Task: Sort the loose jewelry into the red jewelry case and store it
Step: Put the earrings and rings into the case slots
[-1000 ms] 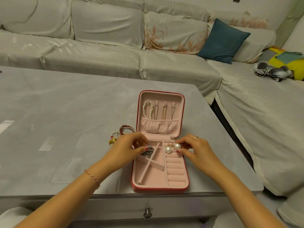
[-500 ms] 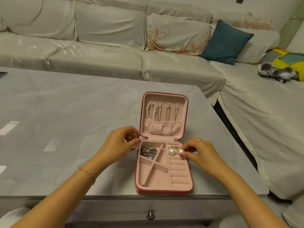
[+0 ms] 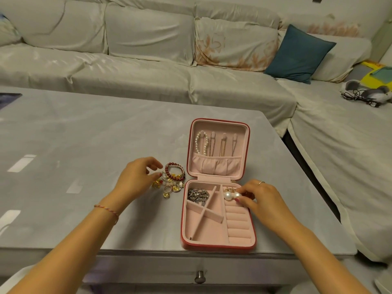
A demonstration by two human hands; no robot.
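Observation:
The red jewelry case (image 3: 218,247) lies open near the table's front edge, showing its pink lining. In its lid hang a pearl strand (image 3: 201,143) and thin chains. A silver chain (image 3: 198,195) fills the rear left compartment. At the top of the ring rolls, my right hand (image 3: 262,199) pinches the pearl earrings (image 3: 229,195) with its fingertips. Left of the case lies the loose jewelry, a red bead bracelet (image 3: 173,172) and several gold pieces (image 3: 172,188). My left hand (image 3: 135,180) hovers at this pile, thumb and forefinger apart beside the bracelet, holding nothing.
The case sits on a grey table (image 3: 84,145) with a drawer knob (image 3: 200,276) below the front edge. A covered sofa (image 3: 148,66) with a teal cushion (image 3: 300,54) runs behind and along the right. A dark flat item (image 3: 8,99) lies at the table's far left.
My left hand has left the case's rear left compartment, where the silver chain now lies, and moved left to the loose pile. My right hand stays on the pearl earrings.

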